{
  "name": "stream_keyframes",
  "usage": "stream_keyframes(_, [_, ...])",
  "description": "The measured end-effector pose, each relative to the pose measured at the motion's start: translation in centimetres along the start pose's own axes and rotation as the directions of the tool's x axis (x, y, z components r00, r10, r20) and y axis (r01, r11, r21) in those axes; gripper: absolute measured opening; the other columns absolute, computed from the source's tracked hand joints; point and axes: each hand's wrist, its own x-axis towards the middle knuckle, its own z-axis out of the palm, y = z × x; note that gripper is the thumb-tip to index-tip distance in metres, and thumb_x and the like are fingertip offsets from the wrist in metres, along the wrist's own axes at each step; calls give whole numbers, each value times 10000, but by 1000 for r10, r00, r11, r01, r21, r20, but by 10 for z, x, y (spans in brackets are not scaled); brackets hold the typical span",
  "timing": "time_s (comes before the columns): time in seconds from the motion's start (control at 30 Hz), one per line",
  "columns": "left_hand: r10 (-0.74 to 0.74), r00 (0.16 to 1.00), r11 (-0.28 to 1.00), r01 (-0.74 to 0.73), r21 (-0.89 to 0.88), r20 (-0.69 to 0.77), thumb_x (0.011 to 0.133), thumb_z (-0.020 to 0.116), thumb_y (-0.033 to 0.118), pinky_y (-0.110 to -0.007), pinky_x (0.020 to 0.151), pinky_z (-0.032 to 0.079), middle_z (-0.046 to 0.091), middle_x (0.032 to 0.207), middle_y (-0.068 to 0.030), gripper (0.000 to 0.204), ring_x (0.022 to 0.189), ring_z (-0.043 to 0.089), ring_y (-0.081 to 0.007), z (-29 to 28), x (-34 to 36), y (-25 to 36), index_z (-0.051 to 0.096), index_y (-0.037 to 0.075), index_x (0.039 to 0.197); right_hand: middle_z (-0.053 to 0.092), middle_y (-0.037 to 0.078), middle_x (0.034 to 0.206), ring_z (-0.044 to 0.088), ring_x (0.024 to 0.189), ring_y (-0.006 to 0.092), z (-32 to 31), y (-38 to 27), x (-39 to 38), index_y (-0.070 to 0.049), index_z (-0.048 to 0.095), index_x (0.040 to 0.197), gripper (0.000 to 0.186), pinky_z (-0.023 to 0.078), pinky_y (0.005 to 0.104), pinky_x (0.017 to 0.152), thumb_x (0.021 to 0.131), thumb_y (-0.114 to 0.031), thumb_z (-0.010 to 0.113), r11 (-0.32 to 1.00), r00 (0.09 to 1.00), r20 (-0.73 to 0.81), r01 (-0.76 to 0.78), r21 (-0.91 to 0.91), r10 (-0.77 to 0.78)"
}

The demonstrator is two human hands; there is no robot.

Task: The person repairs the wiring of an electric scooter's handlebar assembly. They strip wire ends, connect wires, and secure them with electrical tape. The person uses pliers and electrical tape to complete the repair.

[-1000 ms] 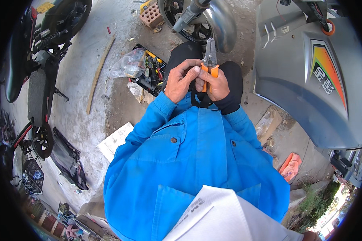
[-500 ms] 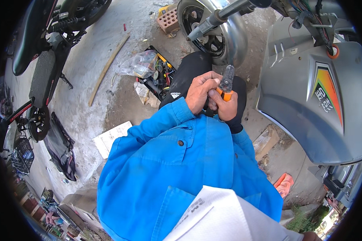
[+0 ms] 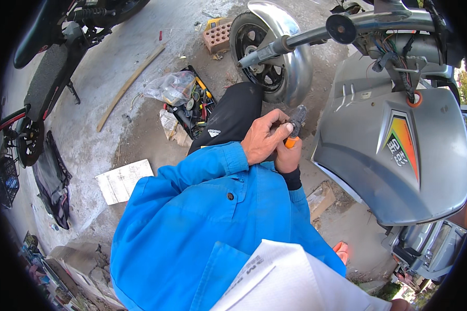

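Observation:
My right hand (image 3: 287, 156) is wrapped round the orange handles of dark-headed pliers (image 3: 298, 117), which point away from me over my lap. Just to the left, my left hand (image 3: 264, 137) has its thumb and fingers pinched together against the side of the tool's head. Whatever is between those fingertips is too small or hidden to make out. Both hands meet above my knees, in front of the blue jacket.
A scooter's front wheel (image 3: 259, 49) and handlebar (image 3: 321, 33) stand ahead, with exposed wires (image 3: 394, 44) and a grey body panel (image 3: 389, 145) at right. A tool tray (image 3: 197, 101), plastic bag (image 3: 172, 88), brick (image 3: 218, 37) and wooden strip (image 3: 132, 85) lie left of centre.
The pliers' head has turned slightly right, and my left hand now covers more of my right hand and the handles. The whole view has shifted a little, showing more of the handlebar.

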Motion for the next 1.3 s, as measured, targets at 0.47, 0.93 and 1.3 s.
stream_keyframes(0.47, [106, 994, 988, -104, 112, -10, 1075, 573, 146, -302, 768, 541, 725, 913, -55, 226, 846, 636, -108, -7, 15, 6, 710, -12, 1161, 713, 75, 1188, 665, 1088, 157, 1, -27, -1, 19, 645, 1346, 408, 534, 322, 946, 1013, -187, 759, 999, 986, 165, 32, -1, -31])
stream_keyframes(0.93, [160, 979, 985, -149, -90, 123, 1051, 755, 275, -327, 776, 570, 658, 1322, -144, 560, 990, 678, -181, 54, 129, 101, 536, -53, 1449, 640, 37, 1072, 594, 936, 134, -65, -112, 33, 34, 592, 1490, 571, 487, 291, 848, 1023, -266, 723, 970, 941, -234, 231, -78, -243])
stream_keyframes(1.3, [23, 959, 896, 106, -431, 284, 1077, 703, 195, -294, 750, 572, 753, 1042, -79, 236, 855, 680, -139, 68, 174, 102, 665, 5, 1211, 706, 72, 1067, 628, 962, 134, -76, -126, 67, 66, 654, 1391, 544, 512, 301, 895, 990, -288, 749, 949, 924, -304, 147, -279, -232])
